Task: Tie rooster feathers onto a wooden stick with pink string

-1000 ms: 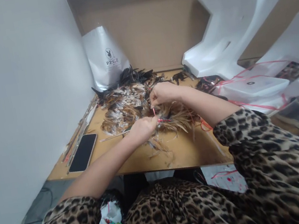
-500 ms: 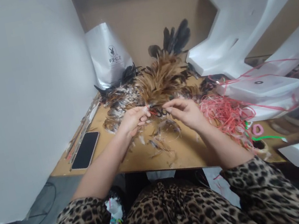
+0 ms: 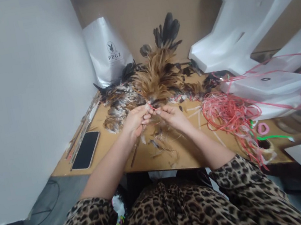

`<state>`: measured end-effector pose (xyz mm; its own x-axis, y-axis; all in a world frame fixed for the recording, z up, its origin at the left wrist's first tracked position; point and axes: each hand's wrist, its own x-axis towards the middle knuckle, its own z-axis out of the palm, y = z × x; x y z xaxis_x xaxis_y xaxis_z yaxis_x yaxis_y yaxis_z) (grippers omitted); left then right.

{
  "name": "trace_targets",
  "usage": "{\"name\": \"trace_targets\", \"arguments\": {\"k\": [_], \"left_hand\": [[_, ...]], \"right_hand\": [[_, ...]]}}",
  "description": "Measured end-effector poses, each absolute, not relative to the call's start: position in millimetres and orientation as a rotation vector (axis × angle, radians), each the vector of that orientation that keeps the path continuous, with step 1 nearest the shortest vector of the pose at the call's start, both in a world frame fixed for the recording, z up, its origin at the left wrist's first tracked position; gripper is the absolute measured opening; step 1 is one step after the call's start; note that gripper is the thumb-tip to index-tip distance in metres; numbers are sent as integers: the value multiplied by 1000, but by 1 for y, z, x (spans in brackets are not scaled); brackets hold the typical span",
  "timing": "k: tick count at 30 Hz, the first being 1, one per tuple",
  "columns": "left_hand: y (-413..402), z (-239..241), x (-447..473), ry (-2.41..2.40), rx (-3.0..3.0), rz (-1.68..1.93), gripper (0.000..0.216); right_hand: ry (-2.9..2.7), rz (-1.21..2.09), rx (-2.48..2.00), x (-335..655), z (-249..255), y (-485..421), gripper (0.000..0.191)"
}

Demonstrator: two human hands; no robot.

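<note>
A bundle of brown feathers with dark tips (image 3: 161,72) stands upright above the wooden table (image 3: 192,151). My left hand (image 3: 136,121) and my right hand (image 3: 173,116) meet at its base, both pinched on a thin red string (image 3: 153,108) wound around the quills. More loose brown, white and black feathers (image 3: 116,103) lie in a heap behind and to the left of my hands.
A black phone (image 3: 85,150) lies at the table's left edge. A tangle of red string (image 3: 229,112) spreads to the right, with a pink ring (image 3: 262,129) and green cord (image 3: 271,137) beyond. A white bag (image 3: 107,50) and white foam pieces (image 3: 251,5) stand behind.
The feather bundle has been raised from lying flat on the table to standing upright. My right hand has moved in next to my left at the bundle's base.
</note>
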<state>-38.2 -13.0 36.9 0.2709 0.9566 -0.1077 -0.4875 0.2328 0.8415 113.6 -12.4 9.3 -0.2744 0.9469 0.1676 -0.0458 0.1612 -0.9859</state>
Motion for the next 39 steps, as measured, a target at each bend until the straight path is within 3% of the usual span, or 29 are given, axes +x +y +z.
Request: {"name": "trace_targets", "arguments": {"k": [17,29,39], "left_hand": [[-23,14,-39,998,936,1291,31],[-20,19,-39,1097,958,1301,25],[-10,-7,-13,1341,1385,1645,15]], "right_hand": [[-1306,1301,-934,108,-14,-21,28],[-1278,1336,-962,105,-14,-18,29],[-1035,1416,-902,96,-2,-4,33]]}}
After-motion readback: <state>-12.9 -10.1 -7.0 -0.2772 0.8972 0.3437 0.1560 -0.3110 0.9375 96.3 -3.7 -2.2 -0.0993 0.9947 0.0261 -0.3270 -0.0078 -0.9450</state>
